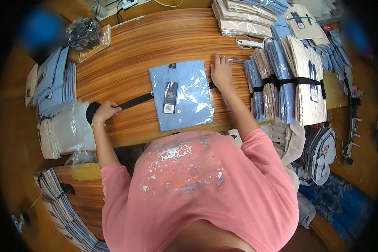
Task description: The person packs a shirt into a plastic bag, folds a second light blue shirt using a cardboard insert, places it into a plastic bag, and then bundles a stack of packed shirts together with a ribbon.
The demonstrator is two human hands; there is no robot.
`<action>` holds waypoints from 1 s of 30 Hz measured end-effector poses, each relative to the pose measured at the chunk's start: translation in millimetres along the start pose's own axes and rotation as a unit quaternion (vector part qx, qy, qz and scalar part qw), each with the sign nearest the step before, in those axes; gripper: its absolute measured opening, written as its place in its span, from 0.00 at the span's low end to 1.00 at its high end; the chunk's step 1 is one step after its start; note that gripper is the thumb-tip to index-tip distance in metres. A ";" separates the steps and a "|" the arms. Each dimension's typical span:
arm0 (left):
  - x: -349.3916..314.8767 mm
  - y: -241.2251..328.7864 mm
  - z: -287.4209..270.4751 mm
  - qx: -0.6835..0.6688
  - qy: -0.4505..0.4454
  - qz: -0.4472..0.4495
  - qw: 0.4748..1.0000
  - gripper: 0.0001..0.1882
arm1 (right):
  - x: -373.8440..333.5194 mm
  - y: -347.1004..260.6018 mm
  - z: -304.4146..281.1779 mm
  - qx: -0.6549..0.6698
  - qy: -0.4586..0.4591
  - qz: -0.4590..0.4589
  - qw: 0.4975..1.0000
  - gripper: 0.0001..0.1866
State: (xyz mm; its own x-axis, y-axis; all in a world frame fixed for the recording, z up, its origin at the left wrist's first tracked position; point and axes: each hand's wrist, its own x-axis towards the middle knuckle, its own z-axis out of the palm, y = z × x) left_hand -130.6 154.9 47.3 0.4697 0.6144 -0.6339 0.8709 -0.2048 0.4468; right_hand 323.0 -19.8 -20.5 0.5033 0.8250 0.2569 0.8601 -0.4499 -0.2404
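A folded blue shirt (189, 101) in a clear plastic sleeve, with a dark hang tag (169, 97), lies flat on the wooden table. Under it runs a black elastic band (135, 101), coming out on both sides. My left hand (107, 111) is closed on the band at the left, beside its dark roll (92, 111). To the right of the shirt, my right hand (221, 72) rests on the table with its fingers apart, just above the band's short right end. Its fingertips are beside a small pair of thread snips (236, 60); whether they touch is unclear.
Packed shirts (285, 80) bound with black bands stand at the right, with white-handled scissors (252, 43) behind them. More shirt stacks (244, 19) sit at the back right. Blue shirts (52, 80) and clear plastic sleeves (71, 126) lie at the left.
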 end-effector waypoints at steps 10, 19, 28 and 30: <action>-32.3 -33.7 0.7 0.146 0.228 0.026 0.962 0.09 | 2.4 13.4 -20.2 -0.020 -0.066 -0.029 0.997 0.13; -61.2 25.4 -27.1 -0.220 0.026 0.200 0.954 0.05 | 19.7 37.0 -17.5 0.004 -0.166 0.009 0.986 0.18; -58.2 68.9 -18.1 -0.261 0.031 0.234 0.936 0.13 | -74.4 -186.0 -82.6 0.642 -0.510 0.099 0.563 0.17; -53.9 76.3 -20.4 -0.219 0.008 0.219 0.951 0.17 | -81.8 -207.4 -69.0 0.670 -0.478 0.087 0.562 0.13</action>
State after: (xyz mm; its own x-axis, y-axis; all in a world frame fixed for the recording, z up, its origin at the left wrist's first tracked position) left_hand -92.5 121.7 128.5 0.7682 0.5559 -0.3175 0.4462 -0.1094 0.8882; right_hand 109.1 -17.5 73.0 -0.2556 0.9030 -0.3453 -0.3507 -0.4194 -0.8373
